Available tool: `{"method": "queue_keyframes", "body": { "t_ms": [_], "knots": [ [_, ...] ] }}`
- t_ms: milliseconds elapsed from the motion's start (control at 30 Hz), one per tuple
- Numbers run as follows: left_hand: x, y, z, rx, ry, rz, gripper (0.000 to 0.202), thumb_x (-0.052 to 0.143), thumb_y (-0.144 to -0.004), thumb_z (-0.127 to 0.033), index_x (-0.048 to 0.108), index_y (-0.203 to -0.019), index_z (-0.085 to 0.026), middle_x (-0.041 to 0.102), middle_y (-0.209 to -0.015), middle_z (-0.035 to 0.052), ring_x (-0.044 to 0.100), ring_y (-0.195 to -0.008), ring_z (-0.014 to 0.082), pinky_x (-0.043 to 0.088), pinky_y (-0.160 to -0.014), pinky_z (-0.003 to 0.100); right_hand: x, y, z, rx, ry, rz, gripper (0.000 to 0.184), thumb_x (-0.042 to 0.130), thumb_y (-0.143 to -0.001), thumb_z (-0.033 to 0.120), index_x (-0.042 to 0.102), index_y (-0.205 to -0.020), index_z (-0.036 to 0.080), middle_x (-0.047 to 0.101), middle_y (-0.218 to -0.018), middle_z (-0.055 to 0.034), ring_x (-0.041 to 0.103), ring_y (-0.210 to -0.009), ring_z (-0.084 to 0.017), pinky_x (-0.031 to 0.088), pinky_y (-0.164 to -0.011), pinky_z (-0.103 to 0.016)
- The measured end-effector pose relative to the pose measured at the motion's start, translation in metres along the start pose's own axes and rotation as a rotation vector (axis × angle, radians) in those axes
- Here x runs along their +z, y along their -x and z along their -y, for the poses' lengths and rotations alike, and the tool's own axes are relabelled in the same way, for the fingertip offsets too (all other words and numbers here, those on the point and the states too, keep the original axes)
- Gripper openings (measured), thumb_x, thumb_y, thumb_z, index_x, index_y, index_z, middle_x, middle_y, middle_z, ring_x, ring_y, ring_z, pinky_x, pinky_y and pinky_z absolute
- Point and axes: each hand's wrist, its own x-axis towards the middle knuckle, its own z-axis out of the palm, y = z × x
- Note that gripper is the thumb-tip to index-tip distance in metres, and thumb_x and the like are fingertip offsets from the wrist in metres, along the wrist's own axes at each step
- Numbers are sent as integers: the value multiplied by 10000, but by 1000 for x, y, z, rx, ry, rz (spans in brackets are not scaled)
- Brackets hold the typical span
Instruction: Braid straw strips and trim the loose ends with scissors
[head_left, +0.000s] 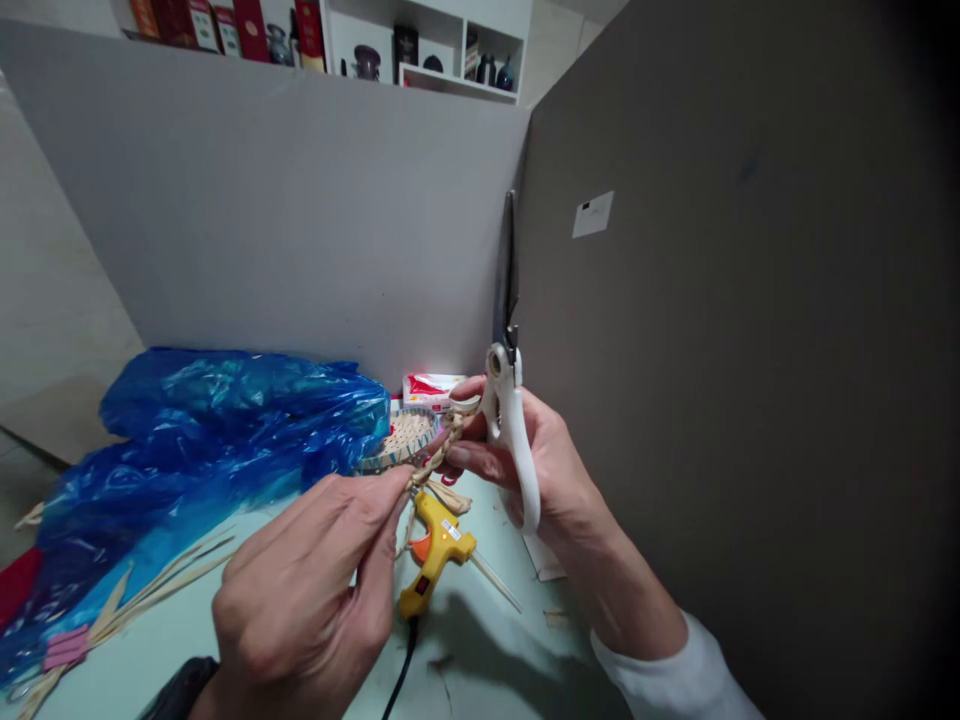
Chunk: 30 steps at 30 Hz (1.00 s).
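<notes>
A short braid of dried straw [437,457] stretches between my hands above the table. My left hand [322,570] is closed, pinching the lower end of the braid between thumb and forefinger. The upper end is gripped in the fingertips of my right hand [525,455]. That same hand also carries a pair of scissors [513,420] with white handles, blades pointing up and away from the braid. Below the braid lies a yellow glue gun [437,550] with an orange trigger and a glue stick at its back.
A blue plastic bag [247,420] is heaped at the left. Loose straw strips [142,610] lie before it, with a pink band [66,648]. Behind my hands are a woven basket [409,435] and a red-white packet [427,391]. Grey panels [337,220] bound the back and right.
</notes>
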Motion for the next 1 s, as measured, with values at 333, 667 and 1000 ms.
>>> {"method": "queue_keyframes", "body": {
  "t_ms": [333,667,1000],
  "knots": [
    [2,-3,0,-104,34,-6,221,658,-887,-98,750,-1061,-201,810,-943,-2,742,-815,109,537,-826,158,0,-1,-4,28,33,-64,456,919,-670,244,609,-1003,208,704,-698,44,676,-617,-99,584,-640,-220],
    [2,-6,1,-271,137,7,128,681,-893,-195,768,-954,-267,793,-937,-40,731,-830,116,543,-841,175,0,-2,-3,16,78,-95,455,941,-632,269,624,-952,200,667,-683,57,636,-599,-87,576,-613,-212],
    [-6,-2,-8,-400,124,-43,203,663,-879,-257,802,-990,-355,802,-946,-41,732,-804,194,578,-793,340,7,-1,0,69,-28,-95,458,939,-631,262,616,-948,194,673,-644,55,636,-556,-89,553,-533,-190]
  ]
}}
